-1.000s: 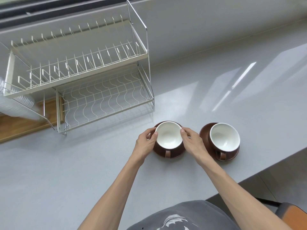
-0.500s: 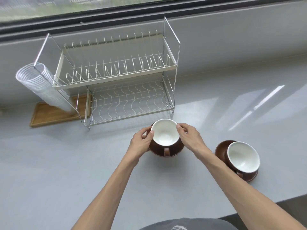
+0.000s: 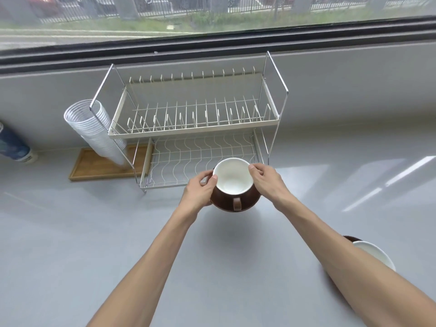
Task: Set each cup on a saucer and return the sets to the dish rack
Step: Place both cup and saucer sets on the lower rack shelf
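Held set: brown cup [image 3: 232, 182] with white inside, seated on a brown saucer [image 3: 245, 205], handle turned toward the wearer, raised in front of the rack's lower front edge; whether clear of the counter or touching it, cannot tell.
Left hand [image 3: 199, 191]: at the set's left side, thumb tip on the cup rim, fingers curled under and clamped on the saucer edge.
Right hand [image 3: 266, 181]: at the set's right side, thumb and forefinger pinched at the cup rim, remaining fingers closed around the saucer's far side.
Second set: white-lined cup [image 3: 375, 254] on a brown saucer [image 3: 351, 238], low at the right on the counter, well apart from the rack, largely hidden behind the right forearm.
Dish rack [image 3: 195, 131]: 2 tiers of wire, upper tier with upright plate prongs, lower tier a wavy grid; no dishes visible on either tier.
Counter [image 3: 94, 232]: pale grey, glossy, with light streaks at the right.
Wooden tray [image 3: 99, 165]: just left of the rack, flat on the counter.
Clear plastic cups [image 3: 94, 131]: 1 nested stack, tilted, standing on the wooden tray, beside the rack's left frame.
Blue container [image 3: 14, 145]: far left edge, partly cut off.
Window [image 3: 212, 17]: behind the rack, grass and fencing outside.
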A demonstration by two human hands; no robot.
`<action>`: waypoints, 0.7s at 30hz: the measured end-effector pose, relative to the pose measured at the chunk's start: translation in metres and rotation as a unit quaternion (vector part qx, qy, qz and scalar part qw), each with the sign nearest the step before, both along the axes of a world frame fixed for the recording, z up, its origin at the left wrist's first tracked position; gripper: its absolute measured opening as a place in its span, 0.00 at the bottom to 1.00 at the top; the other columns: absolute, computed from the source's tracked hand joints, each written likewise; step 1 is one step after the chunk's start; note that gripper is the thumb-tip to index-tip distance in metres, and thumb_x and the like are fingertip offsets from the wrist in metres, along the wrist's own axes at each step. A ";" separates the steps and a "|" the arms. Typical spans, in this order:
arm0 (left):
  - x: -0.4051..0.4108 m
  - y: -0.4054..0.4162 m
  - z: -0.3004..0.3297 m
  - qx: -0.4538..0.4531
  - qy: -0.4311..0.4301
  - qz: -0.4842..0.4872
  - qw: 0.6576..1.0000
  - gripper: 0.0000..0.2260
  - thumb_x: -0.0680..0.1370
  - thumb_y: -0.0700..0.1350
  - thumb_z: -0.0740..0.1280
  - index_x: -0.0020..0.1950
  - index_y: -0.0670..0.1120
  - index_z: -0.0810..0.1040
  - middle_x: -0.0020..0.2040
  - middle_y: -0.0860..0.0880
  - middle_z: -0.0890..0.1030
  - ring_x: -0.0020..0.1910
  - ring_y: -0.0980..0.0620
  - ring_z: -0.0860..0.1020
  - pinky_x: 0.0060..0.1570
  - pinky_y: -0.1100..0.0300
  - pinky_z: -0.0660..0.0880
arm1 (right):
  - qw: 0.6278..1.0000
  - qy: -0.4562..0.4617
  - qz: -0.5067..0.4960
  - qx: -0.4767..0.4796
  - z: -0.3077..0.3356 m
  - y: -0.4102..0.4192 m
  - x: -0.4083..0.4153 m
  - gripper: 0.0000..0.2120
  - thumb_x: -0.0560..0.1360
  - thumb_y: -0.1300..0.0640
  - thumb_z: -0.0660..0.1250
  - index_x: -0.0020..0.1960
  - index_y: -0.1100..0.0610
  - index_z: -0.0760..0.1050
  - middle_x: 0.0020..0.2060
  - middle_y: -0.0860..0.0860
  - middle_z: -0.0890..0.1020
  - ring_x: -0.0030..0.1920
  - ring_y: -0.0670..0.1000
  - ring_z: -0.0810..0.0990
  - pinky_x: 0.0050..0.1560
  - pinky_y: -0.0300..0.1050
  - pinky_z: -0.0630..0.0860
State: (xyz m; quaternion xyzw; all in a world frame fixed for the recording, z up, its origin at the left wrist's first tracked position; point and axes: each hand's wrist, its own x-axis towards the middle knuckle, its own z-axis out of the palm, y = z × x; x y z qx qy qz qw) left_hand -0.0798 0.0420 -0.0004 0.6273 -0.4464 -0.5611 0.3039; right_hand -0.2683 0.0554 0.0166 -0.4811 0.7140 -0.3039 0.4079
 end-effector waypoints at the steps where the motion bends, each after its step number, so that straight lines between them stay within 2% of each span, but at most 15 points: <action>1: 0.000 -0.006 0.001 -0.002 -0.002 0.002 1.000 0.16 0.81 0.51 0.66 0.69 0.52 0.77 0.49 0.44 0.84 0.56 0.43 0.83 0.56 0.46 0.82 | 1.000 0.004 0.003 -0.001 0.001 -0.007 0.000 0.16 0.82 0.48 0.56 0.59 0.53 0.79 0.50 0.50 0.81 0.55 0.53 0.77 0.58 0.48 0.72; 5: -0.002 -0.031 0.001 -0.004 0.000 0.015 1.000 0.11 0.81 0.51 0.66 0.63 0.55 0.78 0.54 0.40 0.84 0.56 0.43 0.83 0.55 0.46 0.83 | 1.000 0.009 0.012 -0.009 0.001 -0.037 0.001 0.17 0.82 0.49 0.54 0.55 0.56 0.79 0.51 0.54 0.83 0.55 0.56 0.78 0.59 0.52 0.73; 8: -0.002 -0.051 -0.004 -0.006 0.003 0.026 1.000 0.10 0.81 0.52 0.66 0.62 0.56 0.78 0.52 0.43 0.84 0.54 0.44 0.83 0.55 0.46 0.83 | 1.000 0.014 0.012 -0.011 -0.004 -0.059 0.003 0.17 0.82 0.50 0.53 0.52 0.57 0.78 0.45 0.52 0.81 0.50 0.55 0.77 0.51 0.49 0.72; 10: -0.003 -0.064 -0.007 -0.006 0.002 0.031 0.999 0.10 0.81 0.52 0.66 0.62 0.56 0.78 0.50 0.44 0.83 0.52 0.45 0.83 0.54 0.46 0.83 | 1.000 0.020 0.009 -0.013 -0.007 -0.073 0.006 0.17 0.82 0.50 0.52 0.52 0.56 0.78 0.42 0.49 0.79 0.48 0.54 0.75 0.52 0.49 0.71; 13: -0.005 -0.082 -0.012 -0.001 0.001 0.039 0.999 0.09 0.81 0.52 0.66 0.61 0.56 0.77 0.54 0.43 0.83 0.54 0.44 0.83 0.50 0.48 0.84 | 0.999 0.036 0.003 -0.011 -0.013 -0.091 0.008 0.17 0.83 0.50 0.52 0.56 0.55 0.77 0.48 0.50 0.80 0.51 0.54 0.75 0.53 0.49 0.69; 14: -0.006 -0.088 -0.014 -0.001 0.001 0.041 0.999 0.09 0.81 0.52 0.66 0.61 0.56 0.77 0.55 0.43 0.83 0.54 0.45 0.83 0.48 0.50 0.84 | 0.999 0.041 0.000 -0.012 -0.016 -0.097 0.009 0.17 0.83 0.50 0.51 0.55 0.55 0.77 0.48 0.51 0.80 0.51 0.55 0.75 0.51 0.47 0.68; 16: -0.008 -0.099 -0.018 0.000 0.002 0.046 0.999 0.12 0.81 0.52 0.66 0.63 0.54 0.78 0.54 0.44 0.82 0.52 0.46 0.82 0.44 0.54 0.83 | 0.999 0.052 -0.009 -0.008 -0.021 -0.109 0.009 0.17 0.84 0.50 0.51 0.45 0.56 0.73 0.41 0.51 0.77 0.47 0.55 0.74 0.48 0.47 0.66; 18: -0.011 -0.110 -0.024 -0.003 0.001 0.047 0.999 0.12 0.80 0.52 0.66 0.64 0.54 0.78 0.53 0.45 0.81 0.52 0.46 0.81 0.44 0.53 0.83 | 0.998 0.062 -0.018 0.007 -0.024 -0.121 0.010 0.17 0.83 0.52 0.50 0.40 0.57 0.70 0.38 0.52 0.75 0.44 0.56 0.72 0.46 0.47 0.66; 21: -0.016 -0.126 -0.028 0.005 -0.007 0.057 0.998 0.08 0.80 0.51 0.66 0.57 0.51 0.77 0.50 0.47 0.81 0.50 0.46 0.81 0.50 0.49 0.84 | 0.998 0.056 -0.020 0.009 -0.029 -0.138 0.009 0.17 0.84 0.52 0.49 0.53 0.60 0.73 0.48 0.56 0.77 0.52 0.59 0.74 0.54 0.51 0.70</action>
